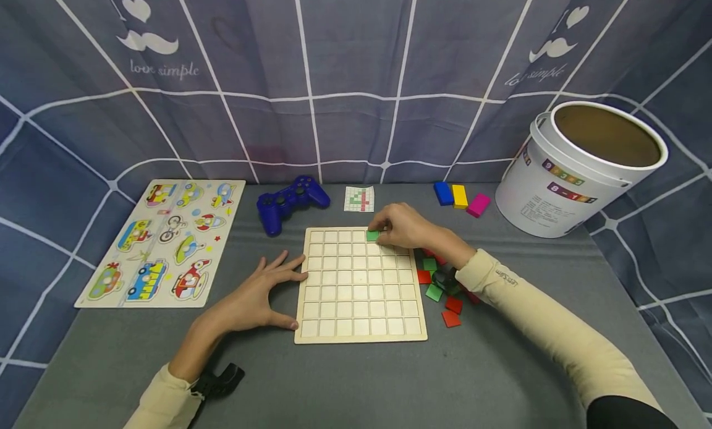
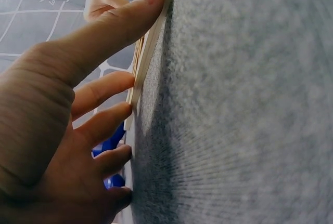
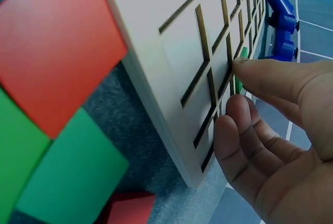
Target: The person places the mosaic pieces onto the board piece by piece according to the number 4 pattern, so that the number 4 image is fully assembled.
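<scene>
A wooden grid board of square recesses lies on the grey table. My left hand rests at its left edge, fingers spread and fairly straight; the thumb touches the rim, as the left wrist view also shows. At the board's far edge my right hand pinches a green square tile over a top-row recess. In the right wrist view the fingertips partly cover that tile, so whether it sits fully flat is hidden. Loose red tiles and green tiles lie right of the board, partly under my right wrist.
Behind the board lies a small grid pattern card, with a blue game controller to its left. A picture puzzle board lies far left. Blue, yellow and pink blocks are at the back right, beside a white bucket.
</scene>
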Tool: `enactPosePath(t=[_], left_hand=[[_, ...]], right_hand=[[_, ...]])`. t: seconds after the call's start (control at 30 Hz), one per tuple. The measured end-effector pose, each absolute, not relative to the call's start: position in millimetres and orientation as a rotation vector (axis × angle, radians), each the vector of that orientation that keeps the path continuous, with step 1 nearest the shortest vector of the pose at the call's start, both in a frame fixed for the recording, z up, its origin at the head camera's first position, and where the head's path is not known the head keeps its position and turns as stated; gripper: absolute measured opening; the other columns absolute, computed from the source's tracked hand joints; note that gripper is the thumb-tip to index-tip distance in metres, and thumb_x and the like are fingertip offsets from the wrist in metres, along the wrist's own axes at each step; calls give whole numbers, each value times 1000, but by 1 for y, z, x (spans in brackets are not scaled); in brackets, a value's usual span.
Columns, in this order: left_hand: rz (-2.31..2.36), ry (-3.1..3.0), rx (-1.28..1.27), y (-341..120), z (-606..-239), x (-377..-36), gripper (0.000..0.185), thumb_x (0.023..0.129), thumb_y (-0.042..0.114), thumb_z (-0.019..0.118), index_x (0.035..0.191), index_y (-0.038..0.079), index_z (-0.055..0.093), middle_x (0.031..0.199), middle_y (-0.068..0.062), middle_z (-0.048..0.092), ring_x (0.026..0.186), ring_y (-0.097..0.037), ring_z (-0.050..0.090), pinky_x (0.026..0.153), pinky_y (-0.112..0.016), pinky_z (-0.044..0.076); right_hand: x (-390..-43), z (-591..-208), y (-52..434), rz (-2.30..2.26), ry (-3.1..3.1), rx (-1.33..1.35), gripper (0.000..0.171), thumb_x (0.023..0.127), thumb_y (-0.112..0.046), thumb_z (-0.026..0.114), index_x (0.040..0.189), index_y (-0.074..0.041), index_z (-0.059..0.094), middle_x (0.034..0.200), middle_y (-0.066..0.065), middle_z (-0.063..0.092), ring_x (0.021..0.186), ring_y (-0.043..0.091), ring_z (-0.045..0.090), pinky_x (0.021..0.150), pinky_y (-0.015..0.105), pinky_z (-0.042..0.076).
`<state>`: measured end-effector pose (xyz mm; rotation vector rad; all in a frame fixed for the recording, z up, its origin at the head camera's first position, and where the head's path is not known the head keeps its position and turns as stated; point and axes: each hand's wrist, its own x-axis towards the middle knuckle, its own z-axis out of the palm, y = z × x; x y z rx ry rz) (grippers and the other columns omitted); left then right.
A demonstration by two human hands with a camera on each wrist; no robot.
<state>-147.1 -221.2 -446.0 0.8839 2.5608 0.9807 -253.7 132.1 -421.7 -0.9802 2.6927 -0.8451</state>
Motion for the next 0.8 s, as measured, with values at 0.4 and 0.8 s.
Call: enactPosePath(t=[0.4,0.8], left_hand=[[972,2573,868,-227,-444,-145,89,62,42,95,138,14,60,163,-3,29,150,-41,10,113,-69,-3],[968,2545,899,-222,-443,-146,89,63,41,94,140,14,59,163,-4,27,150,-40,8,113,-69,-3]], right_hand=[[-253,-408,142,-921,2684,-882,23,81,-10,81,103,-9,78,97,3,73,78,17,62,71,34,53],[-227,-408,221,-889,2780,-751,24,80,-1,78,103,-6,78,99,5,70,77,17,61,65,31,53]])
